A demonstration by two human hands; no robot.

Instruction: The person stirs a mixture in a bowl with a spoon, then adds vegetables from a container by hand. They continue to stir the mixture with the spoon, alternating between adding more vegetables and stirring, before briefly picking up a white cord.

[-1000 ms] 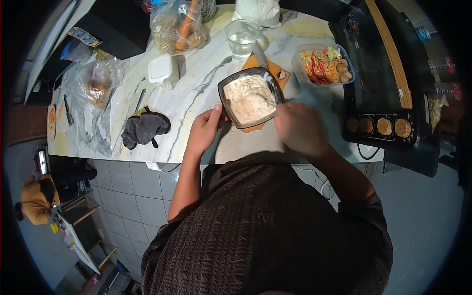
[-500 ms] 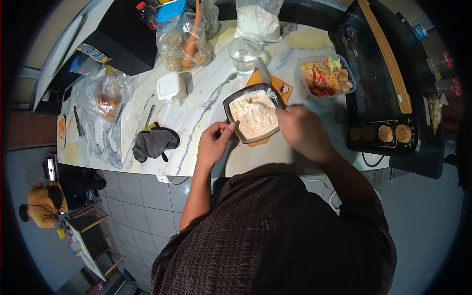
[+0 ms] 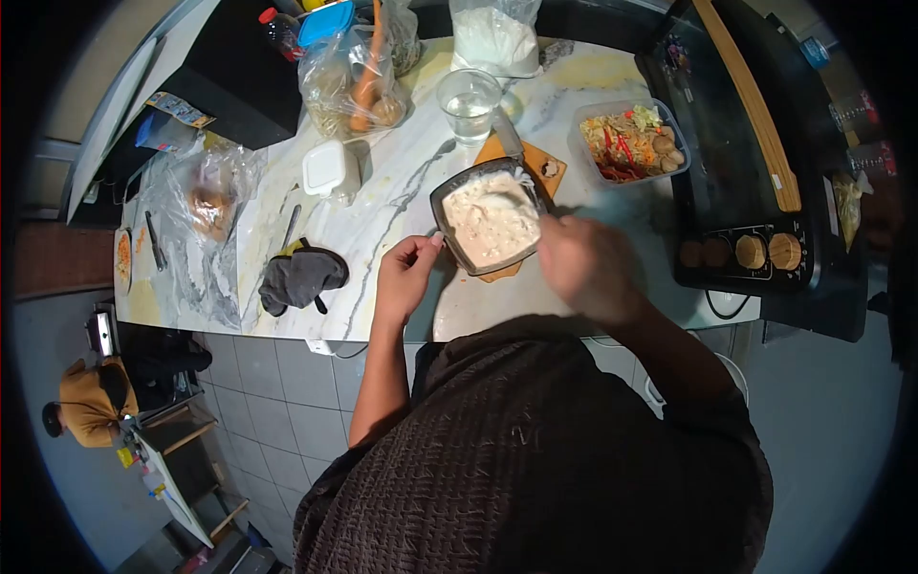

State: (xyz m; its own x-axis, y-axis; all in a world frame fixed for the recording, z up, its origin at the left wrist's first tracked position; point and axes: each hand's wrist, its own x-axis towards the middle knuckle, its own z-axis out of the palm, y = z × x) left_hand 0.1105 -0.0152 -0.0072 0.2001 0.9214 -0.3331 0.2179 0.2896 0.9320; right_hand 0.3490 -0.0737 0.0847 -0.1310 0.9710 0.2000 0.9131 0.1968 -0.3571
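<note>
A dark square bowl (image 3: 437, 206) holds a thick, pale pinkish, lumpy batter (image 3: 486, 230). It rests over a wooden cutting board (image 3: 547, 180). My left hand (image 3: 405, 275) pinches the bowl's left rim between thumb and fingers. At the right rim, my right hand (image 3: 585, 260) is closed and smeared by motion. Whatever it grips is hidden by the fingers; a pale streak shows in the batter close by. Behind the bowl, a knife (image 3: 507, 132) lies partly on the board, near a clear plastic cup of liquid (image 3: 469, 107).
A food container (image 3: 631, 143) with vegetables stands right, beside a black oven (image 3: 736, 191). Bagged carrots (image 3: 366, 91), a bag of white powder (image 3: 495, 38) and a white-lidded tub (image 3: 330, 170) stand behind. A dark mitt (image 3: 303, 279) lies left. A person (image 3: 91, 402) is far left.
My right hand has shifted slightly down and is more blurred. The batter's surface has been stirred into a different shape. My left hand keeps its hold on the rim; the view has shifted slightly.
</note>
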